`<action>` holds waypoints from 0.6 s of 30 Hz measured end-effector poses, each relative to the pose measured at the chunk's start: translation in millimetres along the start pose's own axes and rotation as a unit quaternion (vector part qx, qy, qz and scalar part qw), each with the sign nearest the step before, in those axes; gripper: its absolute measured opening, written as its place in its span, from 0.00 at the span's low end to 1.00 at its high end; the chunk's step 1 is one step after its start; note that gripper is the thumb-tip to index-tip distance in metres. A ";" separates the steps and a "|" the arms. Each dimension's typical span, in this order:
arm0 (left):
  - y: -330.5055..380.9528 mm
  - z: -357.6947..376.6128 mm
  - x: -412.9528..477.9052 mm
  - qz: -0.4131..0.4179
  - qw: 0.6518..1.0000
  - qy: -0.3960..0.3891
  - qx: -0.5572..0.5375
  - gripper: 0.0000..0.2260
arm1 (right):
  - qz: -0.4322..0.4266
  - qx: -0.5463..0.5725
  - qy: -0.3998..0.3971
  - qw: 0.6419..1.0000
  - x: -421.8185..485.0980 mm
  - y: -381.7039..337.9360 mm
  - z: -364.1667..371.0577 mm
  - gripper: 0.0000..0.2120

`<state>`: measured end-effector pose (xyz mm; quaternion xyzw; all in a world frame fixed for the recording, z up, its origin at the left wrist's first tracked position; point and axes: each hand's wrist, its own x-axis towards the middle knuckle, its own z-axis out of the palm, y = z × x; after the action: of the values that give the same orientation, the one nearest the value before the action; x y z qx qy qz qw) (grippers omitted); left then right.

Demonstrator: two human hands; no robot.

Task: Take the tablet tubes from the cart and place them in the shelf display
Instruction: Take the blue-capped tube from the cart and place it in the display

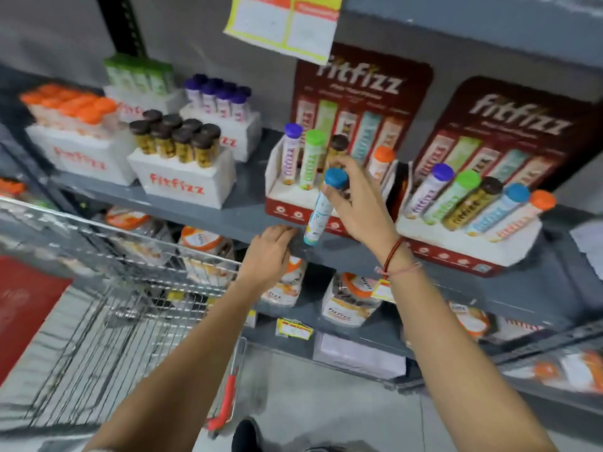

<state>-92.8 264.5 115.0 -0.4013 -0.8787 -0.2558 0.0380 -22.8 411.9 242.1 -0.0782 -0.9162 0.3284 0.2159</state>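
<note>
A: Start at the left. What is there?

B: The wire-mesh metal shopping cart (pixel 98 288) with its red handle, parked against the grey metal shelf (pixel 202 203). Whether any tubes are left in it I cannot tell; the basket is blurred. Above it stand white foam blocks (pixel 182 181) packed with capped tubes, orange, brown, purple and green.

A: And the left hand?

B: The left hand (pixel 267 252) lies flat on the shelf's front edge, fingers spread and holding nothing. I judge it is a brace while the other arm reaches up.

A: Then the tube?

B: The blue-capped white tablet tube (pixel 321 210) is in the air, tilted, its base just in front of the shelf edge. The right hand (pixel 362 203) pinches it near the cap with fingertips, probably so the base stays free to enter a hole.

A: Which hole?

B: The red-and-white cardboard display stand (pixel 280 203) already holds purple, green, brown and orange-capped tubes. A gap sits between brown and orange, where the blue goes in the full stand (pixel 463 236) to the right.
</note>
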 end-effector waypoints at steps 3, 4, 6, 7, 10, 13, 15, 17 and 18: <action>10.3 16.9 9.2 0.034 0.999 -0.029 0.026 0.21 | 0.009 -0.026 0.021 0.999 2.0 10.7 -23.8 0.16; 11.9 21.6 10.0 0.042 0.998 -0.035 0.038 0.21 | 0.013 -0.033 0.022 0.999 3.2 13.6 -30.5 0.16; 12.2 29.0 9.6 0.051 0.997 -0.036 0.053 0.21 | 0.014 -0.042 0.010 0.999 5.6 18.3 -43.0 0.16; 10.8 31.3 8.8 0.057 0.996 -0.031 0.056 0.21 | 0.013 -0.049 -0.003 0.999 6.6 20.4 -48.6 0.16; 6.0 32.9 6.6 0.087 0.994 -0.027 0.066 0.22 | 0.022 -0.059 -0.035 0.997 10.7 25.6 -63.5 0.15; 3.2 31.9 6.0 0.100 0.992 -0.036 0.070 0.23 | 0.030 -0.052 -0.038 0.997 14.2 27.0 -71.2 0.11; 2.1 33.4 5.6 0.104 0.991 -0.037 0.072 0.22 | 0.024 -0.068 -0.028 0.997 17.3 28.1 -70.8 0.07; 0.9 35.6 5.0 0.107 0.991 -0.033 0.071 0.23 | 0.019 -0.091 -0.024 0.995 20.2 28.8 -68.1 0.07; 0.6 36.1 4.6 0.108 0.991 -0.031 0.072 0.23 | 0.018 -0.097 -0.027 0.995 21.5 29.4 -66.7 0.08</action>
<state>-90.4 285.3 85.2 -0.4976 -0.8473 -0.1732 0.0665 -12.2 478.7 277.0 -0.1062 -0.9477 0.2435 0.1767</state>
